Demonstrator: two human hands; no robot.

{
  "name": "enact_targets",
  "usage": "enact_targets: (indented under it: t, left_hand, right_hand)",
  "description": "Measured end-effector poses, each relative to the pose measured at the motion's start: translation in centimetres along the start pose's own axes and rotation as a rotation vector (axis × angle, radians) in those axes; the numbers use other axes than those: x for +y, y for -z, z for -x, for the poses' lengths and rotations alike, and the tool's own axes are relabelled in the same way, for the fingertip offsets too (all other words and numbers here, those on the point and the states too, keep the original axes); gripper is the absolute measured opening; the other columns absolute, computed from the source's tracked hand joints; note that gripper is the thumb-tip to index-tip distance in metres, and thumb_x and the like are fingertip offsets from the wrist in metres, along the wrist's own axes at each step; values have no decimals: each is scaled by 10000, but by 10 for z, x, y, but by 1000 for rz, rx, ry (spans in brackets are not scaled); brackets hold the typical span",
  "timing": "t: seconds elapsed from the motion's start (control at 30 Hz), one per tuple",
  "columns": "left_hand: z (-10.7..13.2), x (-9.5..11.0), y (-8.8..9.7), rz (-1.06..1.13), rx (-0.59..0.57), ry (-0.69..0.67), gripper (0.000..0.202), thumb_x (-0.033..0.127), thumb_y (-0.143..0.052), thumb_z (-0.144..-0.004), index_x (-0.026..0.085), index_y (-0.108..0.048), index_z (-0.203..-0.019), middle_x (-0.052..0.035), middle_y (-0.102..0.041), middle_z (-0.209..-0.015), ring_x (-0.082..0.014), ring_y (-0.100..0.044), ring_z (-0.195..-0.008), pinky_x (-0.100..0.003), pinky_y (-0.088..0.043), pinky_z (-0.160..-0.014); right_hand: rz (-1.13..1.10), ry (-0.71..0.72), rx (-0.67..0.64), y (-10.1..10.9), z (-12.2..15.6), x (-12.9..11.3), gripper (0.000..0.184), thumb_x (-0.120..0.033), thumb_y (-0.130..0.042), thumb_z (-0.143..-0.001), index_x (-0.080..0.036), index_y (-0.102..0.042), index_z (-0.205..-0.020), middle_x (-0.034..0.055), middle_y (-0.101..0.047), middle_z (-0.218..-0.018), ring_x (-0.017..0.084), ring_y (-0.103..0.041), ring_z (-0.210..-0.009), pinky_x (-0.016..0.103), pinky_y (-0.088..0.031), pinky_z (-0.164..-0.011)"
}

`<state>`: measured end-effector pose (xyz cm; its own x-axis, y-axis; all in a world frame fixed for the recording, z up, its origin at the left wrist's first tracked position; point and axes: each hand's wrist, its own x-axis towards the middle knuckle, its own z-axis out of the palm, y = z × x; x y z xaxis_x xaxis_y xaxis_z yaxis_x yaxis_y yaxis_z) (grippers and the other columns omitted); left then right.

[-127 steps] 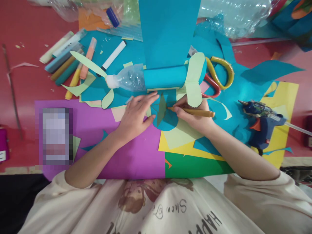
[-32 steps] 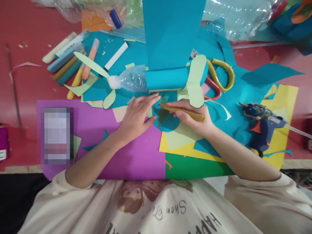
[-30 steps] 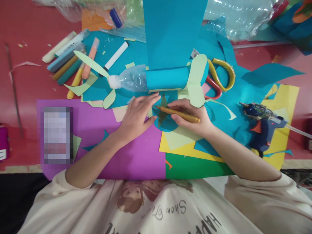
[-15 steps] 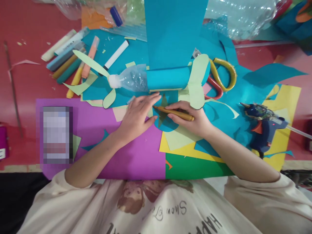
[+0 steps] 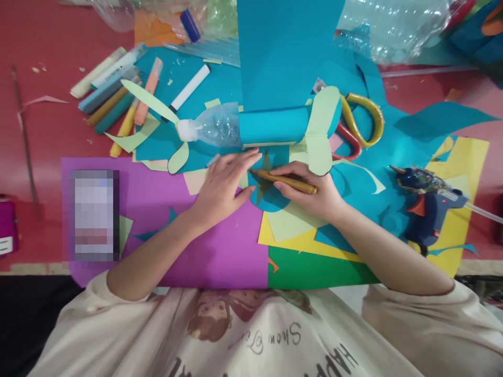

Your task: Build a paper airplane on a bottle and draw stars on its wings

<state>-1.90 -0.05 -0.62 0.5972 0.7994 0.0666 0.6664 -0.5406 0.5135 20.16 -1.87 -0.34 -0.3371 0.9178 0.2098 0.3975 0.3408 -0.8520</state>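
Note:
My right hand (image 5: 310,188) is closed around a brownish-yellow marker (image 5: 293,181), its tip pointing left at a blue paper piece (image 5: 275,201). A dark olive star (image 5: 265,183) shows on that paper, partly covered by the marker. My left hand (image 5: 228,180) lies flat with fingers stretched out, its fingertips at the blue paper's left edge. Just beyond both hands lies a clear plastic bottle (image 5: 220,125) wrapped in blue paper, with pale green paper blades (image 5: 323,131) at its right end and more near its white cap (image 5: 186,130).
Several markers (image 5: 106,104) lie at the left, above a phone (image 5: 96,214) on purple paper (image 5: 220,256). Scissors with yellow and red handles (image 5: 369,123) rest right of the bottle. A blue glue gun (image 5: 436,214) lies at the right on yellow paper. Clear plastic (image 5: 393,31) sits at the back.
The whole view has shifted slightly to the right. Both hands keep nearly the same pose, and the marker stays in my right hand over the star.

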Motion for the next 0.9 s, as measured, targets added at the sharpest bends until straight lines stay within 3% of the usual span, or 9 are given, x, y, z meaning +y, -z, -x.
enact_targets:
  t: [0.5,0.7,0.9]
  left_hand:
    - [0,0,1,20,-7,7,503,274,-495,-939,227,-395,-1430,-89,-504,-1466,-266,-478,-1280,-469,-301,-1114]
    - [-1,0,0,13,-5,7,499,275,-493,-939,223,-405,-1427,-92,-511,-1460,-265,-481,-1277,-462,-310,-1107]
    - [-1,1,1,19,-13,15,504,270,-498,-933,231,-404,-1426,-88,-507,-1464,-266,-480,-1276,-462,-307,-1108]
  right_hand:
    - [-15,-81,4,0,0,-2,149,-293,-604,-880,-188,-674,-960,48,-722,-841,161,-667,-721,280,-548,-634]
    - [-39,-72,-28,2,-1,-3,137,-278,-612,-867,-185,-674,-947,52,-727,-874,160,-668,-741,288,-556,-674]
    - [-28,-130,-1,1,0,-4,151,-293,-598,-869,-185,-675,-941,45,-711,-816,147,-632,-663,267,-522,-576]
